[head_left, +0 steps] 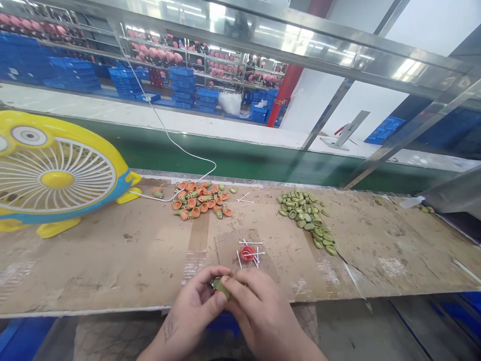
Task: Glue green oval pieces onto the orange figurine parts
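Between both hands, just above the table's front edge, is a small green piece [221, 288] with a trace of orange below it; most of it is hidden by fingers. My left hand [195, 306] grips it from the left with thumb and curled fingers. From the right, the fingers of my right hand [259, 306] press on the same piece. Just beyond the hands stands a small red cap [247, 253] with several cotton swabs [251, 242] in and around it, on a cardboard square [225, 240].
Orange-and-green figure pieces [203, 199] are heaped at the back middle. Oval green pieces [306, 215] form a pile to the right. A yellow fan [56, 175] stands at the left, its white cable [180, 145] crossing behind. Cardboard [143, 260] covers the table.
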Demonstrator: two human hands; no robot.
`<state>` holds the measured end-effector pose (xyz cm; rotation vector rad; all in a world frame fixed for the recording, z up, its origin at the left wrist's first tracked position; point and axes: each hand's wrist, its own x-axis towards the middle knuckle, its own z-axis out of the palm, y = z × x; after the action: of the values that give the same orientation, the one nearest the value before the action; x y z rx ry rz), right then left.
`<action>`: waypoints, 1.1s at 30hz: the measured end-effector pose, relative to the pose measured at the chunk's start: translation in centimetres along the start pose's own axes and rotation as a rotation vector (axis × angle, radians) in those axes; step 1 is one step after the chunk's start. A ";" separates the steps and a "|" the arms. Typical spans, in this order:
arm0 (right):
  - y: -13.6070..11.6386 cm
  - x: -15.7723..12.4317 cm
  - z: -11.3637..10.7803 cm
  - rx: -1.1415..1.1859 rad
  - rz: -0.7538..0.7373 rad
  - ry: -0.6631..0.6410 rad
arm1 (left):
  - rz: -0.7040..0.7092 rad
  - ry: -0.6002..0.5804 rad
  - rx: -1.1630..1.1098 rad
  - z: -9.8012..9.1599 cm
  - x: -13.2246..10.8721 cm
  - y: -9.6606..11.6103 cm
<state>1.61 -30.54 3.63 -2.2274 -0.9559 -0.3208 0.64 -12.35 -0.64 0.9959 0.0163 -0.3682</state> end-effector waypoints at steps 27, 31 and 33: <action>13.0 -6.9 -0.3 -0.140 0.667 0.186 | -0.043 -0.097 -0.499 -0.9 2.8 -0.8; 12.9 -6.7 -0.3 -0.151 0.660 0.149 | -0.037 -0.102 -0.508 -1.1 2.5 -0.9; 12.9 -6.6 -0.4 -0.155 0.654 0.137 | -0.026 -0.110 -0.515 -1.1 2.3 -0.9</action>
<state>6.19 -40.79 -5.53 -2.4752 -0.1028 -0.2428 2.73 -12.53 -2.41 0.4667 0.0235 -0.4159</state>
